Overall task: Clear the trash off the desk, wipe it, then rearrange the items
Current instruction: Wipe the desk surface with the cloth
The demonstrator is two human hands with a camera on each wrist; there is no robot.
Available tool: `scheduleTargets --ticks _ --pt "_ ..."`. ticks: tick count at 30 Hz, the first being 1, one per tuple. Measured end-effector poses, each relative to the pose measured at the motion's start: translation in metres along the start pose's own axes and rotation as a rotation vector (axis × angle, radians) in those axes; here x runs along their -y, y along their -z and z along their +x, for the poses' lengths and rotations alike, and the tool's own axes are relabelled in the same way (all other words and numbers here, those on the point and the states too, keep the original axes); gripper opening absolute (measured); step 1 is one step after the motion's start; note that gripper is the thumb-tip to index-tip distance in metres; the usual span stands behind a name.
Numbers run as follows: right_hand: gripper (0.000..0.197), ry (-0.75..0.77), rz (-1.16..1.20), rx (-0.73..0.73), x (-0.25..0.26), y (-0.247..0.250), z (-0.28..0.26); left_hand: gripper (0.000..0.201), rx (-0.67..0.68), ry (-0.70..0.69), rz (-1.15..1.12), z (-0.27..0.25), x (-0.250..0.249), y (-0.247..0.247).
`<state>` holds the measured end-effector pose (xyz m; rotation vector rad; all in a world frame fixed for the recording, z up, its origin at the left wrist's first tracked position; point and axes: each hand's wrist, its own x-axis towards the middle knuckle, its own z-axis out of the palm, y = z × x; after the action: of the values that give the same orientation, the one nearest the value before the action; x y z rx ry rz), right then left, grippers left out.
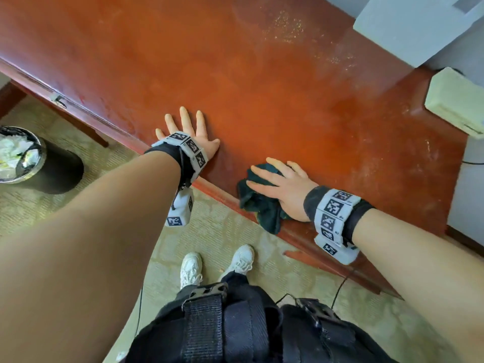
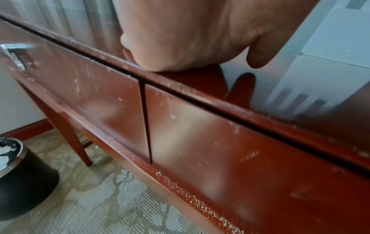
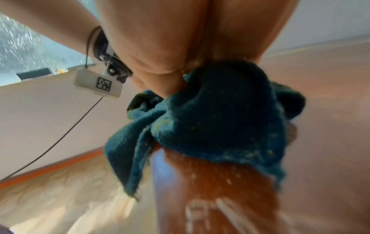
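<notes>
The red-brown desk [image 1: 262,74] fills the upper head view, with pale crumbs [image 1: 285,27] scattered towards its far right. My left hand [image 1: 191,127] lies flat on the desk near the front edge, fingers spread and straight; its palm [image 2: 180,39] shows from below in the left wrist view. My right hand [image 1: 277,182] presses a crumpled dark green cloth [image 1: 258,203] onto the front edge with straight fingers. The cloth [image 3: 216,118] hangs partly over the edge and carries crumbs, as the right wrist view shows.
A black trash bin [image 1: 34,163] holding white paper stands on the carpet at the left. A pale grey box [image 1: 419,24] and a cream-coloured device [image 1: 455,100] sit at the desk's right end. Drawer fronts [image 2: 220,150] with crumbs face me below the edge.
</notes>
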<state>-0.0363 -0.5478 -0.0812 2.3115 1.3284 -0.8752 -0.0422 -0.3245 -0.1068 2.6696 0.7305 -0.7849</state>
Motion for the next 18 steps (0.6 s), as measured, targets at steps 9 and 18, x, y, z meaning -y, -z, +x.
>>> scheduleTargets --ticks 9,18 --pt "0.057 -0.428 0.456 -0.308 -0.016 -0.018 -0.026 0.063 -0.090 -0.211 0.150 -0.039 0.013 -0.037" --pt "0.048 -0.121 0.234 -0.141 -0.001 -0.059 -0.088 0.068 -0.050 -0.210 0.151 -0.095 -0.045 -0.070"
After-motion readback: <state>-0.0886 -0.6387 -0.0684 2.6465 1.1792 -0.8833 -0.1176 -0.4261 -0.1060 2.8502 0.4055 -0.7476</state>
